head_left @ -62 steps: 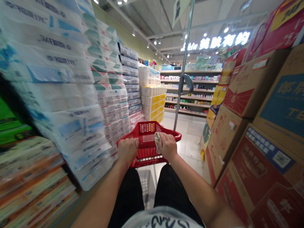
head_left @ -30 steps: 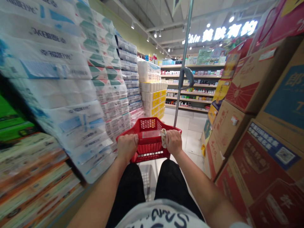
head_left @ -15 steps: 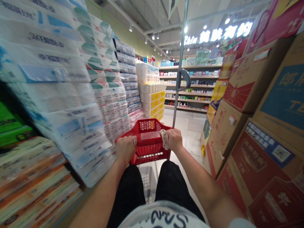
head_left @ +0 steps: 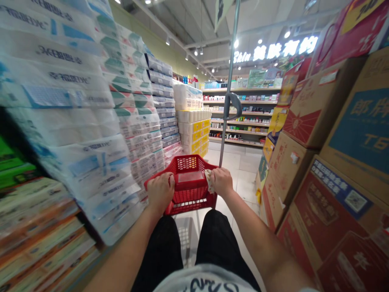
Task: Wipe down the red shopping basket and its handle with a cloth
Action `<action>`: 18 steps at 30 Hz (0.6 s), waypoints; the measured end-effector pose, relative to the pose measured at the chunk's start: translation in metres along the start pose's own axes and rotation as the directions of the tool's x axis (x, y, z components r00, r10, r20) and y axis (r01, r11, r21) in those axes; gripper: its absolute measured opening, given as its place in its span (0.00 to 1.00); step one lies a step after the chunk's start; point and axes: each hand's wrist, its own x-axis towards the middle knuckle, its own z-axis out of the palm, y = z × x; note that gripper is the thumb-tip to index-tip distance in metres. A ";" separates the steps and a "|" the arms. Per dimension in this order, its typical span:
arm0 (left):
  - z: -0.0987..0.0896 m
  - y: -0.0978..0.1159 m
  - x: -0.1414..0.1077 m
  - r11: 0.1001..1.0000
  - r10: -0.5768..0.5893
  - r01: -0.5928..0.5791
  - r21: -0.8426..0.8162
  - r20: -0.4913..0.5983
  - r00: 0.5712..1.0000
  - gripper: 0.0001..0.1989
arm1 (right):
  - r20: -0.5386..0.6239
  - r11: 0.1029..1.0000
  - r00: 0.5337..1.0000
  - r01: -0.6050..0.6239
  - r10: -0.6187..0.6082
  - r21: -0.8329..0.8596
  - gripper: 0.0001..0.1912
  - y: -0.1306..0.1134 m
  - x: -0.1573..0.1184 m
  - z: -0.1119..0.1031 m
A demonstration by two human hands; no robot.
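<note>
Head view: the handle (head_left: pixel 191 185) of the red cart (head_left: pixel 190 195) is clasped by left hand (head_left: pixel 161 189) and right hand (head_left: pixel 222 181), crumpled cloth (head_left: pixel 209 181) being held too.

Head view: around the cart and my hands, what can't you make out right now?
All in the head view:
- Cloth: partly hidden by the right hand.
- Left hand: some fingers curl out of sight around the cart handle.
- Metal pole: top cut off by the upper edge.
- Far shelves: product labels too small.
- Lower-left packs: print blurred.
</note>
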 end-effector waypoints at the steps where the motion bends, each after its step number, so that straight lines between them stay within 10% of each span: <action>1: 0.000 0.009 0.004 0.999 0.002 -0.003 -0.037 -0.036 0.999 0.19 | 0.012 1.000 1.000 0.001 -0.001 -0.004 0.21 0.000 0.002 0.000; 8: 0.005 0.071 0.025 0.972 0.174 -0.160 -0.170 0.068 0.982 0.19 | 0.173 0.997 0.982 0.080 -0.077 -0.013 0.10 0.003 0.020 0.003; 13: 0.011 0.068 0.020 0.969 0.184 -0.176 -0.175 0.028 0.983 0.19 | -0.227 0.998 0.973 0.053 -0.043 0.037 0.16 -0.004 -0.014 0.017; 18: 0.009 0.064 0.016 0.971 0.186 -0.181 -0.158 0.015 0.982 0.20 | 0.125 0.999 0.991 0.045 -0.046 0.013 0.19 0.000 0.009 0.002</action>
